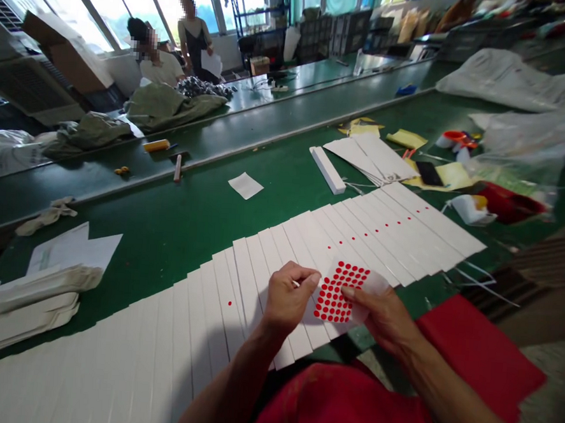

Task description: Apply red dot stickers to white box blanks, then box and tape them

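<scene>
My right hand (384, 313) holds a sheet of round red stickers (339, 295), thumb on top near its right side. At the sheet's left edge is my left hand (291, 295), its thumb and forefinger pinched together; whatever is between the tips is too small to make out. Below both hands a long row of overlapping white cards (180, 320) runs across the table. Several cards toward the right each bear one red dot (376, 230). A single red dot (229, 303) also sits on a card left of my left hand.
Stacked white cartons (28, 304) lie at the left. Beyond the row are a small white paper (246, 185), a long white box (327, 170) and fanned white cards (369, 154). Plastic bags (520, 146) cover the right side. Two people (195, 37) are across the green table (167, 211).
</scene>
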`<state>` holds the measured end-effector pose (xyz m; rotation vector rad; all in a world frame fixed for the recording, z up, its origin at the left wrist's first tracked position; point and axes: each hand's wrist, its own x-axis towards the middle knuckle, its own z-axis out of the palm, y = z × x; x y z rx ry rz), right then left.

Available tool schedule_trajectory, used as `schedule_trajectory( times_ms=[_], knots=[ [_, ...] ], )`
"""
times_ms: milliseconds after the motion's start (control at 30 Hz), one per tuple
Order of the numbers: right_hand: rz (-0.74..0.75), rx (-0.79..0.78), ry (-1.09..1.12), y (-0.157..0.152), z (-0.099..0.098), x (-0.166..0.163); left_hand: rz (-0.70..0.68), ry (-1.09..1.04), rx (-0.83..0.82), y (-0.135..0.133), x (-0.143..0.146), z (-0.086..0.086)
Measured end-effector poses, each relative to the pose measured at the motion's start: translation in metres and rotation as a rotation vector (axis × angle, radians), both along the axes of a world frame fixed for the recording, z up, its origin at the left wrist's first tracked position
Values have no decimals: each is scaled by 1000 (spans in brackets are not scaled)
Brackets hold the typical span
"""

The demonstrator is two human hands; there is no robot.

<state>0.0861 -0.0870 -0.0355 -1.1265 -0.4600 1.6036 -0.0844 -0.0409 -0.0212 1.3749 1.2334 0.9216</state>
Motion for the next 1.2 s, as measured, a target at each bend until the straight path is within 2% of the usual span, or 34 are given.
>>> schedule_trajectory(
  times_ms=[333,533,633,733,900,1033,1200],
  knots=[
    [45,-16,27,3,-8,-7,1,-19,-101,2,-2,-3],
    [2,-29,14,3,-12,-4,-47,5,-63,7,0,-9],
    [-52,-57,9,0,-18,9,-18,38,-81,18,0,-24],
    [-147,-95,-7,-6,-24,30,16,174,-76,35,4,-47],
    [-258,-140,-3,-18,-32,55,-39,392,20,56,26,-83],
    [-265,-153,20,-21,-40,56,-74,544,125,65,46,-98],
    [-242,-147,50,-21,-45,51,-97,670,175,69,58,-107]
  ],
)
